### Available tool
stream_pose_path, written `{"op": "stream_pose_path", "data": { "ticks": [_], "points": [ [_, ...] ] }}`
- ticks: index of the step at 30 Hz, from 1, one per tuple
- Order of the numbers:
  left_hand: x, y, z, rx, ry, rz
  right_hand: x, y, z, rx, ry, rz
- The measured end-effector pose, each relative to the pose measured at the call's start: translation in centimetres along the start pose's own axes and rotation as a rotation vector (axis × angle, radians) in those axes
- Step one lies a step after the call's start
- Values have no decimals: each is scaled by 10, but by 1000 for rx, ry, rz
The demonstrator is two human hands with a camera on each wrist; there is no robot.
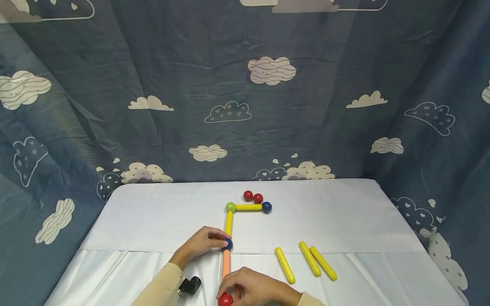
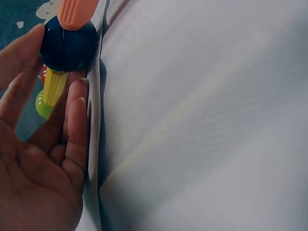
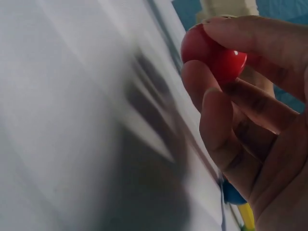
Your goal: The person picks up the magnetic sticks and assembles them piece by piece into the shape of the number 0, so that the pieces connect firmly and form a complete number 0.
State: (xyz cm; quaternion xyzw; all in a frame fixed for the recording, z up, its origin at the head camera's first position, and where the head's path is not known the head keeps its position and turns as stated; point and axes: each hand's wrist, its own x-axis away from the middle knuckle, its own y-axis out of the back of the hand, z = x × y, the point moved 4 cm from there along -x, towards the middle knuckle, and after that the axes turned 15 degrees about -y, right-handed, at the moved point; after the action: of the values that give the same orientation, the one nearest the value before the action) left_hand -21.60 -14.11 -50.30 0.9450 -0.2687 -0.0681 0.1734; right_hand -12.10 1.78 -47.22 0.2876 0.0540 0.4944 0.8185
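My left hand pinches a dark blue ball between thumb and fingers. An orange stick meets this ball on its near side, and a yellow stick on its far side. That yellow stick leads to a green ball, from which another yellow stick runs right to a second dark blue ball. At the table's near side my right hand grips a red ball. Its fingers cover the orange stick's near end, so I cannot tell whether ball and stick touch.
Two loose red balls lie just behind the far yellow stick. On the right, three loose yellow sticks lie on the white-covered table. A black object shows beside my left wrist. A dark cloud-patterned curtain hangs behind.
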Motion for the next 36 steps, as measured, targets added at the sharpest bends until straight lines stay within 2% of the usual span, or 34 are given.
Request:
{"op": "stream_pose_path", "data": {
  "ticks": [6,18,22,27,36],
  "points": [
    [0,-2,-1,8,1,-8,-1,-4,0,150,36,-17],
    [0,-6,3,49,22,9,-3,-14,-2,206,35,11],
    [-1,-4,1,40,18,11,-4,-12,-1,278,56,-13],
    [-1,-1,0,31,14,5,-5,-9,0,343,25,-54],
    [-1,1,2,26,28,9,-7,-6,0,367,-13,-68]
  ]
}}
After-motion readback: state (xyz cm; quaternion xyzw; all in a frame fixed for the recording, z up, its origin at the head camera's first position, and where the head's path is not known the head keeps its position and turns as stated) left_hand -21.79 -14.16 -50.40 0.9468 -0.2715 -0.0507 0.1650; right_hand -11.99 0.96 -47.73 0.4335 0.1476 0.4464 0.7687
